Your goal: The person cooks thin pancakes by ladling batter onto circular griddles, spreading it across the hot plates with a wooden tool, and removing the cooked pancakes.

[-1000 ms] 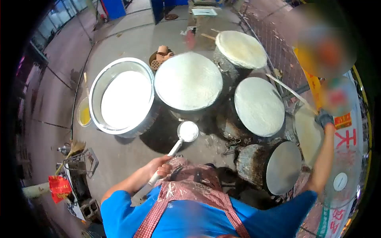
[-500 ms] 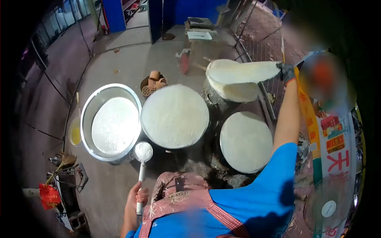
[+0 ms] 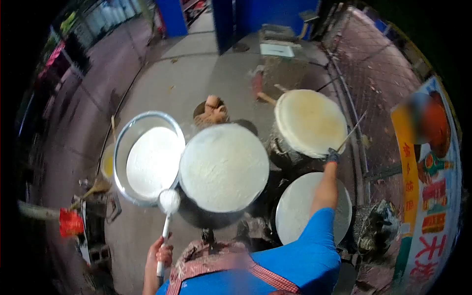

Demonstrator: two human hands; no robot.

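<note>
My left hand [image 3: 162,254] is closed round the white handle of a ladle [image 3: 169,200], its bowl full of pale batter beside the rim of a big metal pot [image 3: 121,183]. My right hand [image 3: 332,156], in a dark glove, is at the near edge of a round flatbread [image 3: 312,120] with a yellowish-browned top, on the far right griddle. A thin stick-like tool [image 3: 355,129] sticks out from its closed fingers; whether they also touch the flatbread, I cannot tell. A pale round sheet [image 3: 223,167] covers the middle griddle. Under my right forearm lies another pale round [image 3: 295,211].
Perforated clay-coloured briquettes [image 3: 212,112] stand behind the middle griddle. A yellow-filled container [image 3: 107,162] is left of the pot. A wire fence [image 3: 354,105] and a printed banner [image 3: 427,196] line the right side. A small table [image 3: 282,73] stands further back.
My right hand has come down and nearer; the flatbread it held raised and folded now lies flat, browned face up. My left hand keeps the ladle beside the pot. The view has shifted.
</note>
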